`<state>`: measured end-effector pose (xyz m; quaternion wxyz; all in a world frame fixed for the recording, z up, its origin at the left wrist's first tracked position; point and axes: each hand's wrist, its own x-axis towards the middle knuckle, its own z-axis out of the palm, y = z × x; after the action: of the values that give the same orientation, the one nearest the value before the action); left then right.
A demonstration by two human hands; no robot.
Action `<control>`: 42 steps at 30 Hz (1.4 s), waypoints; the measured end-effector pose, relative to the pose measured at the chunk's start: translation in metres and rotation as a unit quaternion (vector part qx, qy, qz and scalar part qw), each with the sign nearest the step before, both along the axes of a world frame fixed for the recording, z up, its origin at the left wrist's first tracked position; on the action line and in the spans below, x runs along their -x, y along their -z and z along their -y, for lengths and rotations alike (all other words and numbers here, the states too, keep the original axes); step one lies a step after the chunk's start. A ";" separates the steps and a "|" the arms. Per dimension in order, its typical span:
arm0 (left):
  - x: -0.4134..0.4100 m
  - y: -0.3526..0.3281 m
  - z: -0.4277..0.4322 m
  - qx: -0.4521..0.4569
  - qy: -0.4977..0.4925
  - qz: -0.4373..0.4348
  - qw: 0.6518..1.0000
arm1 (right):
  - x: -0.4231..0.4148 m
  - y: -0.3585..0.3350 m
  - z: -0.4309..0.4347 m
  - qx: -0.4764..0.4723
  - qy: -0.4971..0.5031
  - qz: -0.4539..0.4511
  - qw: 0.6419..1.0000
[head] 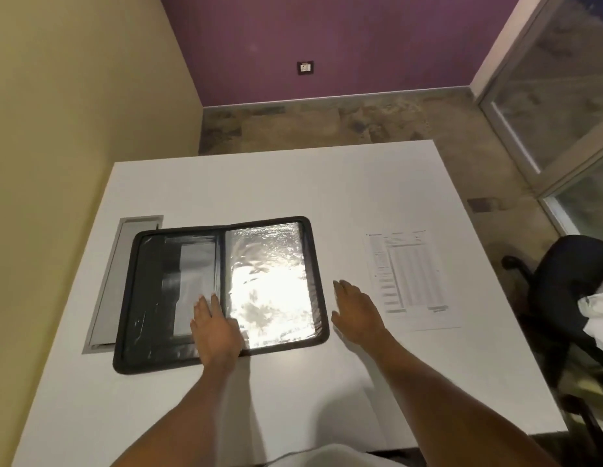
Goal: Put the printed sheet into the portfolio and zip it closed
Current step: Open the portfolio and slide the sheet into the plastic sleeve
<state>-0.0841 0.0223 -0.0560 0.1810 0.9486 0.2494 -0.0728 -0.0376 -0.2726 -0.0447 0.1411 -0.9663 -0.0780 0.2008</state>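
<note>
two bare forearms reach out from the bottom of the head view over a white table (327, 183). using the open portfolio (222, 291) as the landmark: the left hand (215, 328) lies flat on it, fingers spread wide across its centre fold near the front edge, holding nothing. the right hand (357, 311) is just off the portfolio's right edge, open and empty, low over the table; whether it touches the surface is unclear. the printed sheet (408, 278) lies flat on the table further right of the portfolio, beyond that hand, untouched. so the portfolio is unzipped and spread open, its glossy right sleeve showing, but the sheet is not yet picked up, inserted, or zipped in.
</note>
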 end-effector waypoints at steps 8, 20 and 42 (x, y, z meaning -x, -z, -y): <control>-0.060 -0.014 0.174 0.160 0.020 0.027 0.987 | -0.043 0.004 0.125 0.001 0.090 -0.011 0.996; -0.100 0.004 0.360 0.325 -0.100 -0.045 0.939 | -0.080 0.033 0.243 -0.119 0.359 -0.053 0.924; -0.153 0.026 0.358 0.382 -0.222 -0.084 0.893 | -0.091 0.050 0.253 -0.168 0.386 -0.058 0.905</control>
<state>0.0690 -0.3361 -0.0825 0.5191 0.7166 0.4208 -0.1999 0.0531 -0.5256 -0.0946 0.3724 -0.8695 0.2765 0.1699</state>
